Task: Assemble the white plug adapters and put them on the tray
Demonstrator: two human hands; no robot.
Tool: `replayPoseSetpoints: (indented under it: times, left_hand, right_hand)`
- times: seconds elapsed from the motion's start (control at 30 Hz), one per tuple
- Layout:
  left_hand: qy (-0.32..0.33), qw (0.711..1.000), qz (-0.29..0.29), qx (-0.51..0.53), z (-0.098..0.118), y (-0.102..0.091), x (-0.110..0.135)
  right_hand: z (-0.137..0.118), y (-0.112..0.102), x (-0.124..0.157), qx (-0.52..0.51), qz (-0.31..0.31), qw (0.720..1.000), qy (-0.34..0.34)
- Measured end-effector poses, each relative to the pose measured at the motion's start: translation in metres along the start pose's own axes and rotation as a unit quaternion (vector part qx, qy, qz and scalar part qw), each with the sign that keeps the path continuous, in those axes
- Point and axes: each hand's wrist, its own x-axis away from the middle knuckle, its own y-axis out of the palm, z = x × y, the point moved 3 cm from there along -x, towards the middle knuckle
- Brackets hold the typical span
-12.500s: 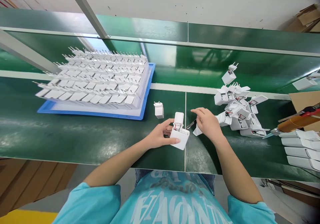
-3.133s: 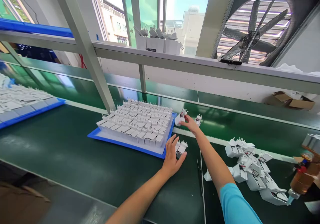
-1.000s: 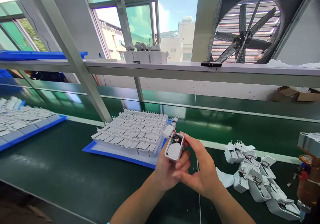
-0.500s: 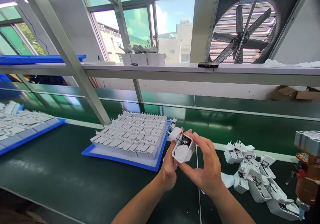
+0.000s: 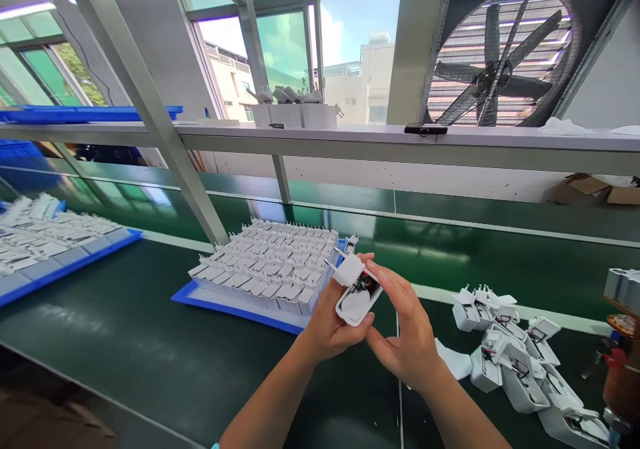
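Item: white charger shell [image 5: 356,299] — open, red wiring showing, pronged cap [image 5: 345,270] tilted up at its far end. Held in the air above the green bench [image 5: 125,342], just right of the blue tray [image 5: 225,309] packed with chargers.
Left hand [image 5: 325,329]: cupped under the shell, gripping it.
Right hand [image 5: 407,342]: fingertips pinching the shell's right edge.
Pile of open chargers [image 5: 515,362] — on the bench, off to the right.

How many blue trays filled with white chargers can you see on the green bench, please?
2. The middle tray sits just beyond the left hand; the left tray lies at the picture's left edge, partly cut off. Others may be out of view.
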Motion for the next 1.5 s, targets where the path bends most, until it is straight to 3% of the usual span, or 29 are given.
replayPoseSetpoints:
  times: [0.17, 0.33, 0.4, 0.5, 0.63, 0.93, 1.0, 1.07, 1.1, 1.17, 1.27, 1.4, 1.5]
  left_hand:
    - [-0.026, 0.999, 0.039, -0.016, 0.005, -0.002, -0.003]
    - [-0.163, 0.97, 0.13, 0.128, 0.0, -0.003, 0.003]
    - [-0.216, 0.949, 0.14, 0.18, -0.002, -0.003, 0.005]
    - [-0.226, 0.943, 0.133, 0.205, 0.001, -0.003, 0.006]
    - [-0.192, 0.956, 0.119, 0.185, 0.005, -0.003, 0.005]
    - [-0.076, 0.985, 0.022, 0.152, 0.004, -0.001, 0.002]
    - [-0.043, 0.995, 0.002, 0.091, 0.006, 0.0, 0.0]
    - [0.02, 0.999, 0.005, -0.047, 0.01, -0.001, -0.003]
    - [0.068, 0.988, 0.021, -0.138, 0.012, -0.001, -0.005]
    - [0.166, 0.935, 0.067, -0.305, 0.016, -0.001, -0.007]
    - [0.243, 0.869, 0.084, -0.422, 0.014, 0.004, -0.009]
    - [0.26, 0.854, 0.07, -0.446, 0.009, 0.008, -0.008]
    - [0.228, 0.876, 0.073, -0.418, 0.008, 0.005, -0.008]
  right_hand:
    - [-0.001, 0.001, 0.0, -0.003, 0.006, 1.0, 0.008]
    - [-0.004, -0.001, 0.001, -0.01, 0.009, 1.0, 0.004]
    - [-0.004, -0.001, 0.001, -0.012, 0.005, 1.0, 0.005]
    - [-0.004, 0.0, 0.002, -0.018, -0.001, 1.0, 0.001]
    - [-0.005, -0.001, 0.002, -0.035, 0.008, 0.999, -0.009]
    - [-0.008, -0.005, -0.002, -0.032, 0.009, 0.999, -0.02]
    - [-0.006, -0.007, -0.003, -0.033, 0.0, 0.999, 0.002]
    - [-0.003, -0.009, -0.003, -0.04, 0.0, 0.999, 0.032]
    - [-0.002, -0.011, -0.003, -0.045, 0.006, 0.998, 0.044]
    - [0.0, -0.013, -0.001, -0.051, 0.029, 0.997, 0.058]
    - [0.002, -0.014, 0.001, -0.027, 0.065, 0.994, 0.081]
    - [0.004, -0.014, 0.0, 0.025, 0.103, 0.986, 0.126]
    - [0.009, -0.014, -0.004, 0.007, 0.079, 0.987, 0.137]
